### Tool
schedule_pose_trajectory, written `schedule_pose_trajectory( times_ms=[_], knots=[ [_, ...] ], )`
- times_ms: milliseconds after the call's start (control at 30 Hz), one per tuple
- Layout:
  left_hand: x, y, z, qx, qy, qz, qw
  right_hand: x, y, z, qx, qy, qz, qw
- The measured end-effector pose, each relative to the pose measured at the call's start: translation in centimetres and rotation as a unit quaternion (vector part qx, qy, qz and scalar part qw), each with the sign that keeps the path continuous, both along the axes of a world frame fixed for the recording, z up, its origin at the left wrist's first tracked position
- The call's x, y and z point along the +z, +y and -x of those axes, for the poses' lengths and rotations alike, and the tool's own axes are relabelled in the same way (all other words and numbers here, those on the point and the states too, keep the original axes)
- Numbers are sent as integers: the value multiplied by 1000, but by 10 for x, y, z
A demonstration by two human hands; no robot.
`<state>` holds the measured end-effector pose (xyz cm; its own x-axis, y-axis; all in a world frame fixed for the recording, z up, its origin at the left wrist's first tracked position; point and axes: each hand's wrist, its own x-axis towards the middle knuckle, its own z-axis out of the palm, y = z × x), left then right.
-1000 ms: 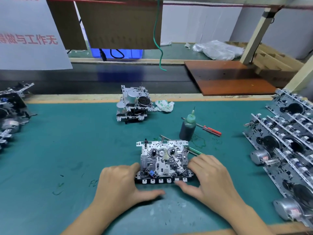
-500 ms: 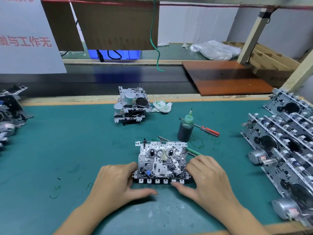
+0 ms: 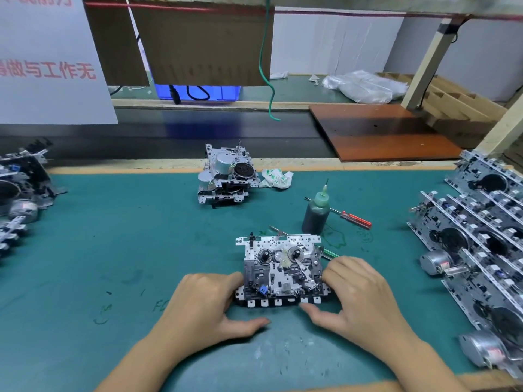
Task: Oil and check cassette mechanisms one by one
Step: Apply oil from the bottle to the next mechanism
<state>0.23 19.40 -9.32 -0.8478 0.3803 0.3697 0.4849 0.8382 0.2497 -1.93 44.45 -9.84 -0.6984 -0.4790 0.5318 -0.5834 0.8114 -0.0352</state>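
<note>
Both hands, left hand (image 3: pixel 206 302) and right hand (image 3: pixel 358 299), grip the cassette mechanism (image 3: pixel 281 271) on the bench (image 3: pixel 127 250), fingers curled around its sides.

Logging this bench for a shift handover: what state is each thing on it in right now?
cassette mechanism: flat on mat, gripped at both sides
left hand: grips its left edge
right hand: grips its right edge
oil bottle: upright, nozzle on
red screwdriver: lying flat
stacked mechanisms: motors up
mechanism row: leaning, overlapped

Sign (image 3: pixel 48 60) txt cut off top/left, left mechs (image 3: pixel 19 193) clipped by edge, right stack (image 3: pixel 481 250) runs off frame
</note>
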Motion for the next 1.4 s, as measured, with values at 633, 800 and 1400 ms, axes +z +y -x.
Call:
schedule_pose_trajectory(
  times_ms=[633, 800, 1400],
  knots=[
    [-4, 13, -6, 69, 68, -8, 995, -3, 3, -7, 17, -23, 31, 999],
    [-5, 10, -6, 30, 61, -15, 998, -1, 3, -8, 21, -10, 29, 999],
    [-4, 18, -4, 132, 61, -27, 989, -5, -2, -10, 35, -20, 42, 998]
  ],
)
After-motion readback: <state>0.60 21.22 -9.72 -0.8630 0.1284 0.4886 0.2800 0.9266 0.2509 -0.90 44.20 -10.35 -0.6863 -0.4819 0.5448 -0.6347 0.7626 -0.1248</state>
